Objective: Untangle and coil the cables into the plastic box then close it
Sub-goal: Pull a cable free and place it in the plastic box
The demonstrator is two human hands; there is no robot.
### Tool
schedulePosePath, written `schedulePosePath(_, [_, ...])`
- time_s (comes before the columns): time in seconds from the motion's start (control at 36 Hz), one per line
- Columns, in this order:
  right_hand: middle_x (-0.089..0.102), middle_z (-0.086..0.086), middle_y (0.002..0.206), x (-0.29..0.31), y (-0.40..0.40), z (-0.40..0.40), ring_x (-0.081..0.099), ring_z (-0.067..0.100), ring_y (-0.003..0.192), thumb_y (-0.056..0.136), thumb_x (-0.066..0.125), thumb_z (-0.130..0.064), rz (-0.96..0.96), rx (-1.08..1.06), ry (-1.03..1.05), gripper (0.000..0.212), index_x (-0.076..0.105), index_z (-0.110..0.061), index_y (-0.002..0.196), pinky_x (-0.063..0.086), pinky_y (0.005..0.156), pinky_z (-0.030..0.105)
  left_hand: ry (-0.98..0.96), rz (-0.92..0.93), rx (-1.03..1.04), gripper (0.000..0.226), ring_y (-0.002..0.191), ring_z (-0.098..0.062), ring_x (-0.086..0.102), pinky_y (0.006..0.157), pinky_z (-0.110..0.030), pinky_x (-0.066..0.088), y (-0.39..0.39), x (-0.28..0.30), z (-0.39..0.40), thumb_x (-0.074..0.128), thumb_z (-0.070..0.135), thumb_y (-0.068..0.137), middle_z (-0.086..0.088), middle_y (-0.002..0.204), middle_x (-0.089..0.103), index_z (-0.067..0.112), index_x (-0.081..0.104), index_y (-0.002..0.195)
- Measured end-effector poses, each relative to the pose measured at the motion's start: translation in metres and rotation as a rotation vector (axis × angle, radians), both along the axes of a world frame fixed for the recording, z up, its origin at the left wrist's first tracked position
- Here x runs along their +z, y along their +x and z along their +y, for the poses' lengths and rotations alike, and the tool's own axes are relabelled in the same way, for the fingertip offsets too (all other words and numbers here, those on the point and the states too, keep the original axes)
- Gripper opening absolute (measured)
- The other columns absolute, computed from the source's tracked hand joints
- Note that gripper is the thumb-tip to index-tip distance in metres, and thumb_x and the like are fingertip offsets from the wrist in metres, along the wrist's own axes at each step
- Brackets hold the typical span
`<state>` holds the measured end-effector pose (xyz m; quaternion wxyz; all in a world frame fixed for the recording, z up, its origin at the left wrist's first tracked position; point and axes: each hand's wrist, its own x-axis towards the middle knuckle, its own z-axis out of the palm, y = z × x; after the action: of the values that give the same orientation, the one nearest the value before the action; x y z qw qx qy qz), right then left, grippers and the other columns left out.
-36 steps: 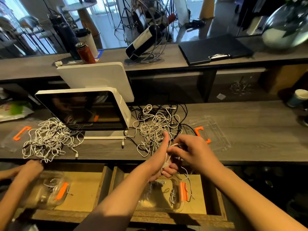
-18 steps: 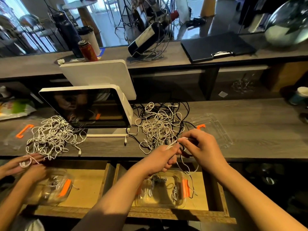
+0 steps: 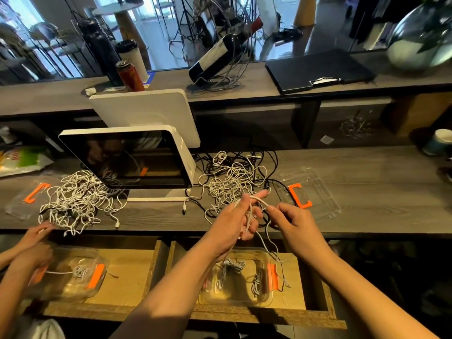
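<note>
Wine bottle (image 3: 215, 57) label, red can (image 3: 129, 75): writing unreadable.

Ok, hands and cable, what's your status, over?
Left hand holds cable loops. Right hand pinches the strand. Box open below. Tangle still attached.

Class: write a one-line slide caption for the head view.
Both hands coil a white cable above the open plastic box.
</note>
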<state>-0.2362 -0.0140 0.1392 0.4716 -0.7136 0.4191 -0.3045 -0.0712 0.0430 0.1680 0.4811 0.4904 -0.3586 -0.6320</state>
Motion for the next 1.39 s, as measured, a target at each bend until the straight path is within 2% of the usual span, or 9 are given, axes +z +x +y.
schedulePosePath(0.11, [0.051,-0.009,0.057,-0.002,0.003,0.004,0.045,0.004,0.055,0.098,0.053,-0.037,-0.005,0.036,0.04,0.032,0.061,-0.027,0.069,0.035,0.055,0.03,-0.04,-0.126,0.116,0.044,0.083,-0.016,0.063,0.072,-0.028,0.053,-0.003,0.0,-0.002,0.032,0.051,0.102,-0.008,0.104,0.067,0.04,0.063,0.13])
schedulePosePath(0.25, [0.052,-0.009,0.055,-0.006,0.01,0.011,0.044,0.003,0.051,0.101,0.052,-0.032,0.02,0.059,0.08,0.03,0.06,-0.027,0.072,0.033,0.053,0.026,-0.032,-0.049,0.232,0.046,0.108,-0.026,0.067,0.097,-0.042,0.051,-0.008,0.006,-0.006,0.024,0.044,0.107,-0.018,0.118,0.068,0.032,0.059,0.134])
schedulePosePath(0.33, [0.057,-0.009,0.06,-0.006,0.016,0.016,0.048,0.003,0.055,0.102,0.052,-0.028,0.025,0.057,0.087,0.028,0.061,-0.029,0.076,0.038,0.054,0.025,-0.034,0.062,0.241,0.049,0.104,-0.026,0.068,0.092,-0.04,0.053,-0.009,0.008,-0.009,0.025,0.047,0.104,-0.017,0.111,0.07,0.026,0.055,0.137])
schedulePosePath(0.44, [0.066,0.001,0.073,-0.008,0.021,0.02,0.061,0.018,0.069,0.103,0.05,-0.03,0.047,0.04,0.096,0.025,0.065,-0.024,0.084,0.049,0.068,0.045,-0.014,0.196,0.257,0.053,0.094,-0.026,0.067,0.091,-0.042,0.051,-0.006,0.005,-0.014,0.024,0.05,0.105,-0.014,0.102,0.07,0.022,0.053,0.14])
schedulePosePath(0.64, [0.057,0.0,0.065,-0.011,0.028,0.031,0.057,0.023,0.065,0.104,0.046,-0.034,0.102,0.053,0.136,0.027,0.062,-0.02,0.087,0.052,0.064,0.052,-0.034,0.295,0.303,0.053,0.069,-0.012,0.054,0.068,-0.028,0.047,0.003,0.0,-0.021,0.025,0.051,0.106,-0.003,0.08,0.059,0.021,0.055,0.138])
schedulePosePath(0.92, [0.06,-0.017,0.063,-0.021,0.037,0.046,0.056,0.003,0.062,0.106,0.04,-0.034,0.173,0.068,0.149,0.033,0.054,-0.04,0.135,0.047,0.064,0.03,-0.024,0.266,0.351,0.051,0.056,-0.007,0.03,0.051,-0.02,0.028,0.011,-0.002,-0.027,0.026,0.048,0.107,0.003,0.069,0.041,0.015,0.057,0.129])
schedulePosePath(1.06, [0.06,-0.011,0.073,-0.012,0.048,0.053,0.064,0.017,0.081,0.106,0.039,-0.033,0.346,0.086,0.053,0.038,0.046,-0.038,0.143,0.046,0.071,0.034,-0.033,0.205,0.444,0.05,0.055,-0.006,0.028,0.049,-0.019,0.027,0.02,-0.006,-0.031,0.03,0.048,0.106,0.005,0.067,0.035,0.014,0.06,0.126])
schedulePosePath(1.17, [0.071,0.001,0.095,-0.01,0.06,0.061,0.067,0.023,0.091,0.106,0.036,-0.036,0.46,0.138,-0.029,0.031,0.047,-0.034,0.135,0.052,0.077,0.04,-0.01,0.113,0.499,0.051,0.054,-0.006,0.029,0.051,-0.02,0.026,0.027,-0.008,-0.033,0.027,0.047,0.107,0.006,0.065,0.035,0.014,0.06,0.128])
schedulePosePath(1.39, [0.056,-0.011,0.072,-0.001,0.072,0.071,0.055,0.009,0.067,0.104,0.039,-0.044,0.489,0.328,-0.063,0.025,0.059,-0.029,0.1,0.043,0.062,0.03,0.089,-0.046,0.598,0.051,0.052,-0.005,0.026,0.049,-0.021,0.023,0.056,-0.022,-0.038,0.028,0.049,0.107,0.01,0.059,0.032,0.014,0.062,0.123])
